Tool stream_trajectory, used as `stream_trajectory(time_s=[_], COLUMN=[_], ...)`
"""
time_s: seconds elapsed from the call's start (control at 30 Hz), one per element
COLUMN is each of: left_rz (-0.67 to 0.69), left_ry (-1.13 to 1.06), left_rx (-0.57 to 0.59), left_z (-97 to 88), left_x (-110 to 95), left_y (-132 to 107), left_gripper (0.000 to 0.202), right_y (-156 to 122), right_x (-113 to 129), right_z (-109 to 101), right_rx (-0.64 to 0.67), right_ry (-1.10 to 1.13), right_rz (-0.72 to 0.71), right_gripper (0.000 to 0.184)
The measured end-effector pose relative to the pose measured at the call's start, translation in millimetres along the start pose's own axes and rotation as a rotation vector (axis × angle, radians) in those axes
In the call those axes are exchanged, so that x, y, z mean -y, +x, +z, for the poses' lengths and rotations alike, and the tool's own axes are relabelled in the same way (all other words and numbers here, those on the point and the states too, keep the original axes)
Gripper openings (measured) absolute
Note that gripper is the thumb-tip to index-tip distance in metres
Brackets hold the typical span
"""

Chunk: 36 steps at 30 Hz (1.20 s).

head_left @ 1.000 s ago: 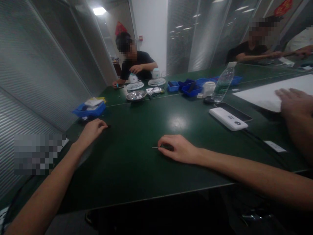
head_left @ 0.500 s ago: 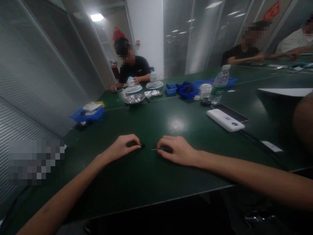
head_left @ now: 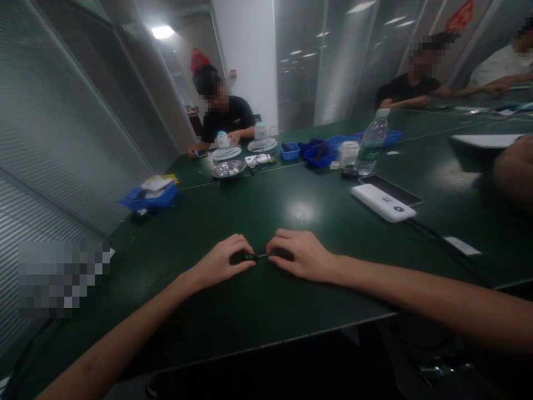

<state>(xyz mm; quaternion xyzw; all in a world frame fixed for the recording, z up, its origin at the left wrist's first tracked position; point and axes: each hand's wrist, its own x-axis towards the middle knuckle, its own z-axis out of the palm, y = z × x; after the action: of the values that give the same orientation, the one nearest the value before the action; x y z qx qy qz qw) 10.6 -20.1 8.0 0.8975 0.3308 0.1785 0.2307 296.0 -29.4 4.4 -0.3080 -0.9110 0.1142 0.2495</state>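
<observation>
Both my hands rest low over the green tabletop [head_left: 233, 311], fingertips facing each other. My left hand [head_left: 227, 258] is closed in a pinch on a small dark piece [head_left: 250, 257] with a greenish sheen; its kind is too small to make out. Opposite it, my right hand [head_left: 302, 255] has thumb and fingers pinched on a thin metal rod [head_left: 262, 255]. The rod sticks out leftward and its tip meets the dark piece; whether it goes inside I cannot tell. Whatever the rod is attached to is hidden in my right fingers.
To the right lie a white power bank [head_left: 383, 203] with a cable and a dark phone [head_left: 393, 189], near a water bottle [head_left: 372, 143]. Further back are a metal bowl [head_left: 229, 170], fan parts [head_left: 226, 153] and blue trays [head_left: 320, 156]. A blue bin [head_left: 152, 197] stands left. Co-workers sit around the table.
My left hand has moved right with the dark piece, closing the gap to the metal rod. My right hand has stayed nearly in place. At the far right, another person's arm has shifted slightly.
</observation>
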Motion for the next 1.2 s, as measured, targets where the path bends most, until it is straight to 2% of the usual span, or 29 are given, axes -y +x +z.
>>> stream_trajectory(time_s=[0.37, 0.57, 0.77, 1.07, 1.2], left_rz=[-0.007, 0.035, 0.051, 0.049, 0.046], left_ry=[-0.09, -0.066, -0.043, -0.042, -0.045], left_rx=[0.038, 0.036, 0.04, 0.047, 0.015], left_z=[2.4, 7.5, 11.6, 10.9, 11.6], left_x=[-4, -10, -14, -15, -14], left_y=[1, 3, 5, 5, 5], left_gripper=[0.022, 0.02, 0.02, 0.016, 0.016], right_y=[-2, -3, -1, 0, -1], right_x=[0, 2, 1, 5, 6], right_z=[-1, 3, 9, 3, 2], right_rx=[-0.02, 0.019, 0.066, 0.086, 0.077], right_ry=[-0.02, -0.062, -0.037, 0.004, 0.069], right_rz=[-0.138, -0.207, -0.223, -0.218, -0.206], right_gripper=[0.02, 0.021, 0.024, 0.023, 0.022])
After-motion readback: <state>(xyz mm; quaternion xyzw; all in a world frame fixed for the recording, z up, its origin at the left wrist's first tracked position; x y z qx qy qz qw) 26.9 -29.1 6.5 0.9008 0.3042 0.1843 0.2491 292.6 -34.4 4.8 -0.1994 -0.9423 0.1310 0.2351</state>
